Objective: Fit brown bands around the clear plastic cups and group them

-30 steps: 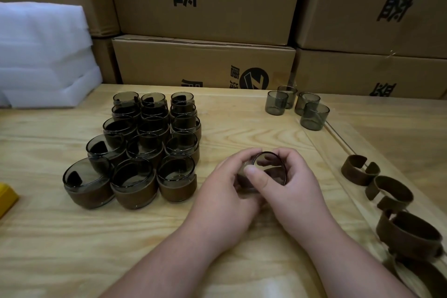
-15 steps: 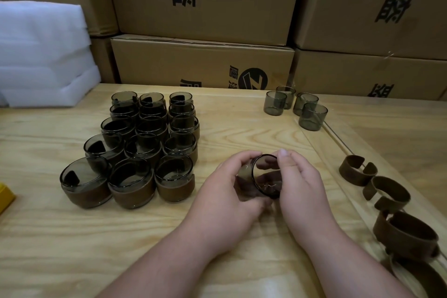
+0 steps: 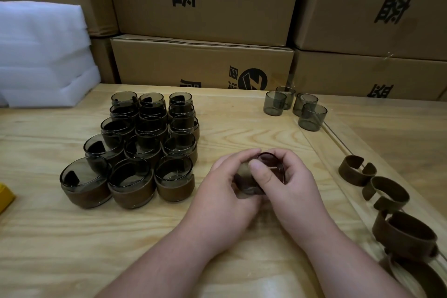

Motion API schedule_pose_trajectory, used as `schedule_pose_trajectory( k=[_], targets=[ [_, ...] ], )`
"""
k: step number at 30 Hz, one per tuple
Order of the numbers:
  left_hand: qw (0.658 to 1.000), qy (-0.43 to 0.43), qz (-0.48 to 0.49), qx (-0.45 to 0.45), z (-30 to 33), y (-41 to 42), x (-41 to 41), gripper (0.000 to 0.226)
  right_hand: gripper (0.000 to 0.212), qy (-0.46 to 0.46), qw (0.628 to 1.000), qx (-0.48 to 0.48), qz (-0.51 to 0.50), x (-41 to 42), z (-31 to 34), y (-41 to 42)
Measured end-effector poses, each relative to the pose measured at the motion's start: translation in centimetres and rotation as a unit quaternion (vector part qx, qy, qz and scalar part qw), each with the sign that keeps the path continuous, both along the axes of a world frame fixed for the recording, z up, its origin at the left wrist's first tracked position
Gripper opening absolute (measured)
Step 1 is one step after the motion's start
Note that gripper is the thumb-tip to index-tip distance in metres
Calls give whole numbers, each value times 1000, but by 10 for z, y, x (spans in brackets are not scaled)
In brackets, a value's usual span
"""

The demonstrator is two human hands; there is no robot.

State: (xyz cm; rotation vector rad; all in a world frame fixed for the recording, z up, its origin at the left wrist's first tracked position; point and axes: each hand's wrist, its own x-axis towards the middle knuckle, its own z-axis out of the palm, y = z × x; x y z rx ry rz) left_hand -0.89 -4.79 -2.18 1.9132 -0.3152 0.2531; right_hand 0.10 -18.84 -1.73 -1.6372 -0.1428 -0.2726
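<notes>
Left hand (image 3: 225,191) and right hand (image 3: 287,184) both wrapped around one smoky clear cup (image 3: 268,167) held just above the wooden table (image 3: 217,244), near its middle. Cup is tilted, rim facing up and toward the boxes; a brown band (image 3: 244,186) sits round its lower part, mostly hidden by fingers, so how far on it is can't be told. Right thumb lies across the front of the cup, left fingers curl over the top left edge. Left of the hands: group of finished cups (image 3: 142,147), all with brown bands, packed touching in three columns running away from the camera, nearest row biggest in view. Far right-centre of table: four bare cups (image 3: 294,107) without bands, upright, close together, just in front of the boxes. Right edge: row of loose brown bands (image 3: 387,191), open C shapes, lying in a line toward the camera, nearest one partly out of view. Behind the table, stacked cardboard boxes (image 3: 205,60) with black print. Back left, white foam sheets (image 3: 41,55) piled up. Yellow object (image 3: 6,196) at the left edge, cut off, can't tell what.
</notes>
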Motion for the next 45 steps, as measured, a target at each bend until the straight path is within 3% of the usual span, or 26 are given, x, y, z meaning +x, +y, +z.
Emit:
schedule_pose_trajectory(
  k=[3,7,11,15,18,21,28,34,40,45],
  targets=[
    [998,41,-14,-54,2,0,0,61,46,-26,999,-4,39,1,-2,-2],
    [994,53,-30,-88,3,0,0,56,41,-41,996,19,79,1,-2,-4],
    [993,52,-32,-97,3,-1,1,68,34,-12,990,85,111,1,1,-6],
    [990,75,-28,-120,1,1,2,94,42,37,993,100,46,4,3,-8],
    [993,64,-33,-95,0,0,2,74,30,48,992,120,-7,6,5,-7],
    [996,55,-48,-59,1,-1,1,64,36,53,987,146,-34,5,8,-7],
    [999,11,-34,-7,-1,0,-1,66,22,24,997,70,-38,3,3,-5],
    [999,-1,-34,7,0,1,-3,67,50,-14,999,-30,-11,-4,-4,2],
    [1000,-6,3,-1,2,-1,-2,80,15,33,995,7,-89,6,-6,0],
    [999,-34,28,-13,4,0,-4,87,16,15,996,9,-89,5,-2,-1]
  ],
)
